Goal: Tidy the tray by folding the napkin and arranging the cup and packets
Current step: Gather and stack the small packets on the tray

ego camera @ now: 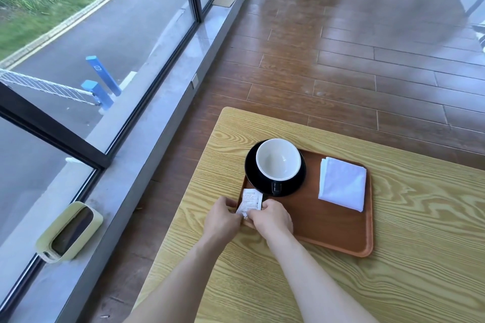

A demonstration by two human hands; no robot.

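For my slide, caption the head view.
Both hands pinch a packet beside the cup; folded napkin on tray.

A light wooden table (393,257) with strong grain stands on the floor; a brown tray (328,223) lies directly on it.

Café: serving tray (341,233) (cup (278,160), saucer (296,183)), window table (393,283).

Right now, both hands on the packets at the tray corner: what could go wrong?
1. Both hands, left hand and right hand, pinch the packets at the tray rim; a slip could drop them onto the table.
2. The cup and saucer sit just beyond the knuckles; a forward push might knock them.
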